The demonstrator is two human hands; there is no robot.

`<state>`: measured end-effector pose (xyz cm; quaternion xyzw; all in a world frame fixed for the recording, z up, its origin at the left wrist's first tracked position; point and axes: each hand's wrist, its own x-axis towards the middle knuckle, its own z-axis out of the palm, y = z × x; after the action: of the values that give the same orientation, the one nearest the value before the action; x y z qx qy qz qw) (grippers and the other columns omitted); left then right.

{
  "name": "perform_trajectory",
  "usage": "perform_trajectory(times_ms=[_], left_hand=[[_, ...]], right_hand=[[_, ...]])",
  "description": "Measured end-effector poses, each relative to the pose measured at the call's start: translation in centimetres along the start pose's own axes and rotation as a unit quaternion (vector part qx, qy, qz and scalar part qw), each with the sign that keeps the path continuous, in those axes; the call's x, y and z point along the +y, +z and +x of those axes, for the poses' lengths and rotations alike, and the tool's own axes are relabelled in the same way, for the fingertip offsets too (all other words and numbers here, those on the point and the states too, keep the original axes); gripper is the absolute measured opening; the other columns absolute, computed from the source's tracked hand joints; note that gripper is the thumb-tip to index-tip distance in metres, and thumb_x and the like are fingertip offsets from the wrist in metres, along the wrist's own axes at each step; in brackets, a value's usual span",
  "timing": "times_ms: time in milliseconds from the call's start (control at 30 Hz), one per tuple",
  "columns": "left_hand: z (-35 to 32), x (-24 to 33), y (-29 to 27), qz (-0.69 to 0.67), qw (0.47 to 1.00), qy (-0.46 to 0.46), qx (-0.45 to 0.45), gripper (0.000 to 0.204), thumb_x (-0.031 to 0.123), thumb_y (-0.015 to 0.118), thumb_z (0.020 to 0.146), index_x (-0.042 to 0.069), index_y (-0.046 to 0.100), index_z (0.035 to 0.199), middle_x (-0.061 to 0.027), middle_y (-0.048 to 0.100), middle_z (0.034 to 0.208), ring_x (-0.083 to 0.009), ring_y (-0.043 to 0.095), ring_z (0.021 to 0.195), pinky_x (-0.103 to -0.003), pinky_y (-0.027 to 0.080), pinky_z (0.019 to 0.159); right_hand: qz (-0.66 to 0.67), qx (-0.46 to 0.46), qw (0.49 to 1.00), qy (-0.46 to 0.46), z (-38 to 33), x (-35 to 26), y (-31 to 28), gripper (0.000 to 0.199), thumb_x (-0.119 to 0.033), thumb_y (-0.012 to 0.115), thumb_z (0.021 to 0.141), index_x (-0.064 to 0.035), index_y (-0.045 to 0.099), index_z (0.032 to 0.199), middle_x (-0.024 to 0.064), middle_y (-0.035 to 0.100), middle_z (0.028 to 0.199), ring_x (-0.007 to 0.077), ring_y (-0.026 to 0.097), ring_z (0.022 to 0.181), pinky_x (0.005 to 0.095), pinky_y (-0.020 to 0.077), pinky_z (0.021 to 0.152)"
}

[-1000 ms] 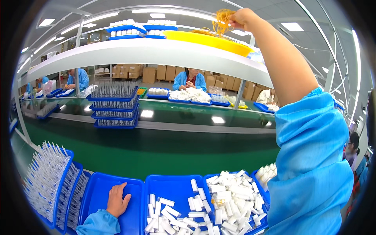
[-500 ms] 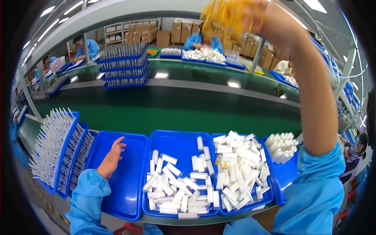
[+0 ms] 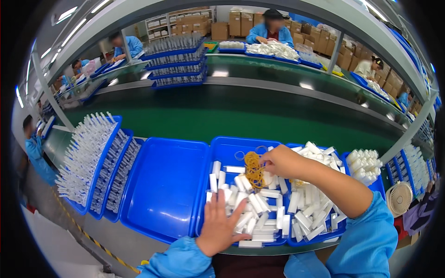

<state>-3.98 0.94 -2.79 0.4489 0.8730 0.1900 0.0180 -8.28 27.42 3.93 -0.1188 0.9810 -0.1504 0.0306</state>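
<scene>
Head view shows the right hand [image 3: 280, 161] with its fingers pinching a bunch of yellow rubber bands [image 3: 254, 169], which hangs just below the fingertips over the middle blue tray [image 3: 222, 147]. Left hand [image 3: 221, 227] lies flat with fingers spread on the small white tubes [image 3: 252, 204] in this tray. Left of these fingers, 1 blue tray [image 3: 162, 185] holds nothing. Beyond both hands runs the green conveyor belt [image 3: 232, 113].
</scene>
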Motion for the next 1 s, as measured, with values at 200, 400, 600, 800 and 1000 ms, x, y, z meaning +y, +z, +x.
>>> perform_trajectory(times_ms=[200,400,600,800,1000], left_hand=[[-0.7,0.1,-1.5,-0.002,0.999,-0.009,0.048,0.089,0.057,0.066,0.066,0.02,0.029,0.139,-0.0283,0.011,0.142,-0.0552,0.009,0.127,-0.071,0.015,0.091],[-5.7,-6.5,-11.7,0.163,0.896,-0.095,0.402,0.043,0.014,0.072,0.059,0.008,0.058,0.099,-0.0112,0.055,0.104,-0.0362,0.046,0.108,-0.052,0.029,0.092],[-11.6,-12.9,-17.9,0.295,0.852,-0.254,0.349,0.017,-0.001,0.057,0.07,0.002,0.058,0.086,-0.0149,0.055,0.083,-0.0331,0.052,0.078,-0.039,0.042,0.068],[-12.8,-19.0,-19.6,0.251,0.9,-0.246,0.259,0.009,0.003,0.057,0.077,-0.002,0.053,0.083,-0.0187,0.051,0.086,-0.0379,0.051,0.078,-0.043,0.041,0.067],[-14.6,-22.8,-22.7,0.199,0.927,-0.255,0.189,0.016,-0.008,0.055,0.069,-0.001,0.048,0.082,-0.0165,0.046,0.081,-0.0353,0.047,0.07,-0.041,0.038,0.062]], right_hand=[[-0.036,0.133,0.989,-0.048,-3.1,-1.6,-1.8,0.013,-0.018,0.056,0.079,-0.0111,0.067,0.077,0.0106,0.059,0.065,0.0302,0.057,0.062,0.0399,0.0453,0.057],[0.059,0.218,0.972,0.061,-10.3,-4.1,-3.0,0.008,-0.006,0.07,0.068,-0.0013,0.066,0.072,0.0104,0.062,0.063,0.0198,0.058,0.052,0.0284,0.0438,0.048],[0.154,0.232,0.947,0.161,-15.2,-3.8,-2.9,0.004,-0.001,0.067,0.067,-0.0011,0.064,0.07,0.006,0.059,0.06,0.0098,0.055,0.054,0.0224,0.0395,0.048],[0.159,0.246,0.946,0.138,-14.3,-4.8,-2.5,0.006,-0.006,0.068,0.072,-0.0016,0.066,0.076,0.0067,0.059,0.062,0.0104,0.049,0.051,0.0234,0.0373,0.047],[0.244,0.171,0.946,0.13,-11.8,-4.7,-3.0,0.01,-0.009,0.066,0.078,-0.0013,0.065,0.084,0.0058,0.063,0.07,0.0088,0.054,0.059,0.0219,0.0428,0.054]])
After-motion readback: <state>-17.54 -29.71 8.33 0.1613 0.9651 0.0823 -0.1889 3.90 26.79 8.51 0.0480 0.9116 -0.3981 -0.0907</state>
